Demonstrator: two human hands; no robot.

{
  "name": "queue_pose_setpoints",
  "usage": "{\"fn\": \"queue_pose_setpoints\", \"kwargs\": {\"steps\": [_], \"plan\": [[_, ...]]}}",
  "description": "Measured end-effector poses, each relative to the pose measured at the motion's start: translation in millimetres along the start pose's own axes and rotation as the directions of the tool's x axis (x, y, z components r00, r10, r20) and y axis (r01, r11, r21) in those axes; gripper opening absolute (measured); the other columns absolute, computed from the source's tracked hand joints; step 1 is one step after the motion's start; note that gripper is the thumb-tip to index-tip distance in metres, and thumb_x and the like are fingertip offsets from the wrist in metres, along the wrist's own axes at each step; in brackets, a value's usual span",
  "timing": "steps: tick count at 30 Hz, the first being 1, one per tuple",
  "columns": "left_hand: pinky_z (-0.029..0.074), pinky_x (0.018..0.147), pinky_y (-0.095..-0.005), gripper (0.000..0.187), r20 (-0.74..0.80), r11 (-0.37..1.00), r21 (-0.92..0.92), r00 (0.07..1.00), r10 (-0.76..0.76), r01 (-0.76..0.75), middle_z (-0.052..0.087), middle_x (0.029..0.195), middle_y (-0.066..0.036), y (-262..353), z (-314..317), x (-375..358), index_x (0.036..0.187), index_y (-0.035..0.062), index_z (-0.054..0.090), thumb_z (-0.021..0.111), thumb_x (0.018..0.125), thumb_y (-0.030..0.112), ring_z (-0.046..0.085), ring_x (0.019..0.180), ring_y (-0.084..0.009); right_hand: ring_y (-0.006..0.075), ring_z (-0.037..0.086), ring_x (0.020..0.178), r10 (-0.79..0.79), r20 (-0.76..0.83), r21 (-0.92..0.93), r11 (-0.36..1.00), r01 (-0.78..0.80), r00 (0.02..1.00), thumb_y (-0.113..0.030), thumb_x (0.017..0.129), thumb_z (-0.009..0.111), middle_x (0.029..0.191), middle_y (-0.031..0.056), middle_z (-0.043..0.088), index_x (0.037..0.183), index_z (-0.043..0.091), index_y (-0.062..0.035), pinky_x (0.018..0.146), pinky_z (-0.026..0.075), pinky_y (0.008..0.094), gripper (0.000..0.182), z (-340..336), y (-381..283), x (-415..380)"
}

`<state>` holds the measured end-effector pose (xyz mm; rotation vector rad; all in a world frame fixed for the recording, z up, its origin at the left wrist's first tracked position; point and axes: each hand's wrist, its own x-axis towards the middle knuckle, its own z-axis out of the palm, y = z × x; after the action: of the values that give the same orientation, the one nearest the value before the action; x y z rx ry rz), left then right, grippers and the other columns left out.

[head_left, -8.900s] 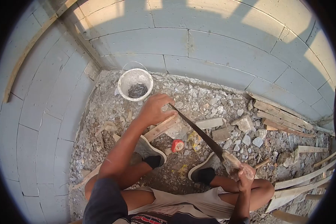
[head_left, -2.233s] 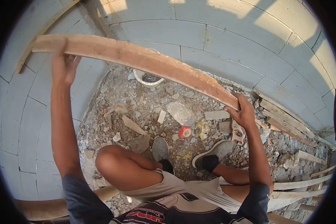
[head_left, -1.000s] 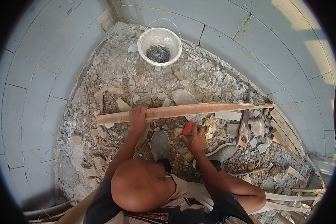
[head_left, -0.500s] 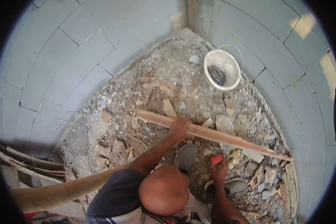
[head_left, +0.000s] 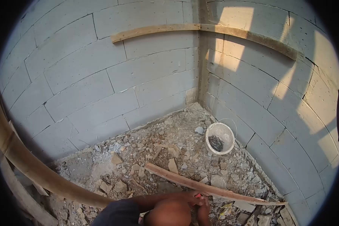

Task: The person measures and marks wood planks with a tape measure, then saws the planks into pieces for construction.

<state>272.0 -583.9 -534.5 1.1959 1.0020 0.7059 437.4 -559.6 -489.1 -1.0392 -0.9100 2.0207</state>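
Note:
My left hand (head_left: 190, 198) and my right hand (head_left: 203, 209) are brought together just below a wooden plank (head_left: 199, 185). A small red object (head_left: 198, 196) shows between them, and the fingers of both hands are closed about it. Its kind is too small to make out. The plank lies slanting across the rubble, and neither hand grips it. My bare knee (head_left: 168, 213) covers part of the view below my left forearm.
A white bucket (head_left: 231, 145) with dark thin pieces like nails stands near the corner. Broken stone and rubble (head_left: 120, 186) cover the ground. Block walls (head_left: 90, 98) meet ahead, with a wooden board (head_left: 158, 29) across them. A curved wooden pole (head_left: 56, 184) lies at left.
My left hand has let go of the plank and moved to my right hand, which held the red object. The view has tilted up, showing more wall and the board across the corner.

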Motion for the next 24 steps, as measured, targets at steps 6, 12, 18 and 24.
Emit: {"fn": "queue_pose_setpoints", "kwargs": {"steps": [6, 12, 18, 24], "plan": [[0.040, 0.105, -0.0483, 0.085, 0.021, 0.971, 0.239, 1.000, 0.005, -0.010, 0.051, 0.140, -0.025, 28.1, -0.9, -30.0, 0.142, 0.0026, 0.046, 0.058, 0.088, 0.067, 0.048, 0.131, -0.0384, 0.0138, 0.064, 0.085, 0.197, 0.037, -0.362, 0.916, -0.171, 0.980, -0.029, 0.094, 0.067, 0.097, 0.0041, 0.067, 0.105, 0.070, -0.0024, 0.076, 0.051, 0.0282, 0.029, 4.0, -33.6, -25.7], [0.043, 0.102, -0.0477, 0.082, 0.022, 0.886, 0.461, 0.999, 0.034, -0.040, 0.053, 0.137, -0.025, 53.6, -5.0, -49.2, 0.140, 0.0030, 0.048, 0.058, 0.089, 0.066, 0.051, 0.128, -0.0378, 0.0148, 0.065, 0.084, -0.009, 0.049, -0.668, 0.744, 0.039, 0.999, -0.014, 0.082, 0.079, 0.094, 0.0057, 0.070, 0.104, 0.070, -0.0001, 0.072, 0.052, 0.0297, 0.027, -24.1, 11.0, -8.5], [0.045, 0.099, -0.0472, 0.079, -0.169, 0.528, 0.845, 0.980, 0.108, 0.087, 0.056, 0.134, -0.025, 97.8, -18.0, -59.5, 0.138, 0.0034, 0.050, 0.058, 0.089, 0.065, 0.054, 0.125, -0.0372, 0.0147, 0.064, 0.074, 0.084, 0.041, -0.446, 0.893, -0.057, 0.996, -0.006, 0.082, 0.077, 0.080, 0.0079, 0.065, 0.084, 0.056, -0.0040, 0.066, 0.053, 0.0295, 0.021, -2.4, -6.1, 19.7], [0.055, 0.075, -0.0513, 0.058, -0.649, 0.289, 0.761, 0.668, 0.365, 0.581, 0.069, 0.090, -0.019, 122.7, -139.8, -95.6, 0.098, 0.0051, 0.065, 0.052, 0.092, 0.061, 0.068, 0.087, -0.0387, 0.0173, 0.066, 0.076, -0.286, 0.010, 0.197, 0.940, 0.278, 0.958, -0.006, 0.091, 0.067, 0.088, 0.0045, 0.065, 0.091, 0.053, -0.0115, 0.066, 0.059, 0.0329, 0.015, 7.8, -170.8, 68.8]]}}
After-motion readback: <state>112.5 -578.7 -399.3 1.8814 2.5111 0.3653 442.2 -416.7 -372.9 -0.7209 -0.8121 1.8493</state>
